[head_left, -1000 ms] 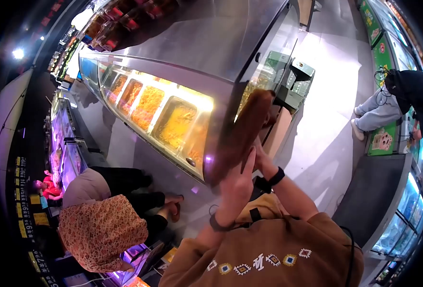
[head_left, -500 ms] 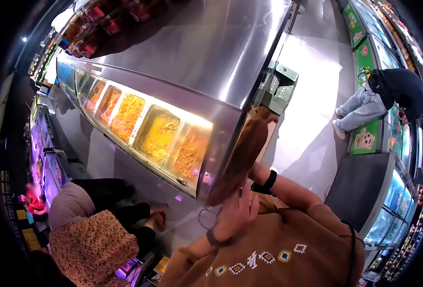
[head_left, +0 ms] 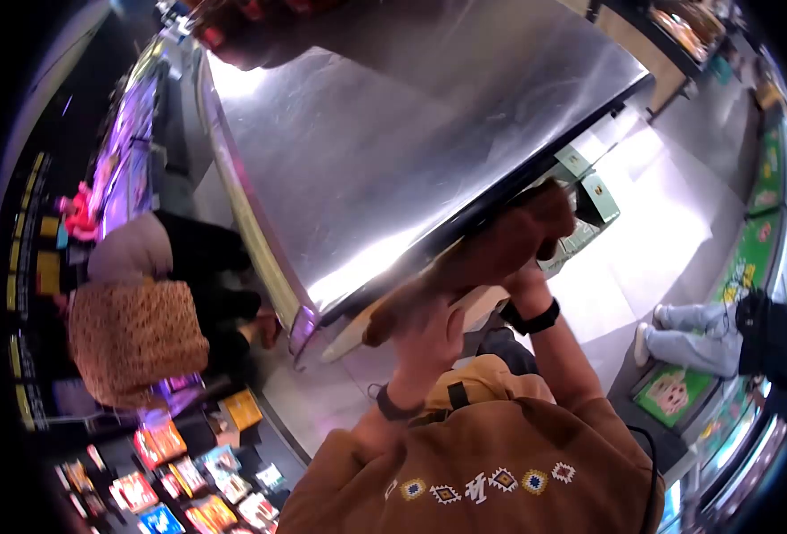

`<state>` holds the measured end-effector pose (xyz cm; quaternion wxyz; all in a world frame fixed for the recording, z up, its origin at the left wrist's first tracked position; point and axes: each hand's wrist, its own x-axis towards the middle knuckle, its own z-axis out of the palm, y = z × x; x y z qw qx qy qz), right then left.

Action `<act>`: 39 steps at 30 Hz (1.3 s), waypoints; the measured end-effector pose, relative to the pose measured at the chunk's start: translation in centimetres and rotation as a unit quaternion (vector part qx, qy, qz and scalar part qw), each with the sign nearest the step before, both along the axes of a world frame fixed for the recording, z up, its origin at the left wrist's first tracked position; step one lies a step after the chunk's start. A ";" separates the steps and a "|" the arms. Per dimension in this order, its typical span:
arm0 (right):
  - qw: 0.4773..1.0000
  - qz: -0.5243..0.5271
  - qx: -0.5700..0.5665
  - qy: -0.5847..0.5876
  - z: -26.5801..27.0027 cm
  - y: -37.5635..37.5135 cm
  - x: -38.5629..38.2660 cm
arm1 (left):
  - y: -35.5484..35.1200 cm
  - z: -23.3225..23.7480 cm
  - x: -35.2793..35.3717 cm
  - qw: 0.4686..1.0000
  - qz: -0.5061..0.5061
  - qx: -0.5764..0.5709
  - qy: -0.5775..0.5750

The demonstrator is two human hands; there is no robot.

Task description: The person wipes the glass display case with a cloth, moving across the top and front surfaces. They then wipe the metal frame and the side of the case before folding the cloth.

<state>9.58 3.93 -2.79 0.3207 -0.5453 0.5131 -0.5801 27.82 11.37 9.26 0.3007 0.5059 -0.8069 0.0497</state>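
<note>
A long, brown, lumpy, soft-looking object [head_left: 491, 258], blurred by motion, lies slanted across my two hands in front of my chest. I cannot make out its kind. My left hand [head_left: 429, 338], with a dark band at its wrist, holds it near its lower left end. Close to its upper right end, my right hand [head_left: 527, 287] grips it from below, a black watch on that wrist. Parts of the fingers are hidden behind the object. Just beyond it runs the edge of a shiny metal counter [head_left: 393, 151].
Beyond the counter's right edge stands a pale green boxy device [head_left: 594, 209]. A person in a patterned top [head_left: 135, 338] is at left, another in light jeans [head_left: 696, 329] at right. Packaged goods [head_left: 206, 472] fill a display at lower left. Dark red items [head_left: 260, 36] hang at the top.
My view has turned right, and the lit food trays are out of sight. The brown object has swung from steep to a flatter slant, still in both hands.
</note>
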 end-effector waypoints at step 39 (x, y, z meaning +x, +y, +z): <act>0.889 0.413 -0.165 0.110 7.5 2.0 9.9 | 2.9 -1.8 4.7 0.930 0.137 -0.055 0.337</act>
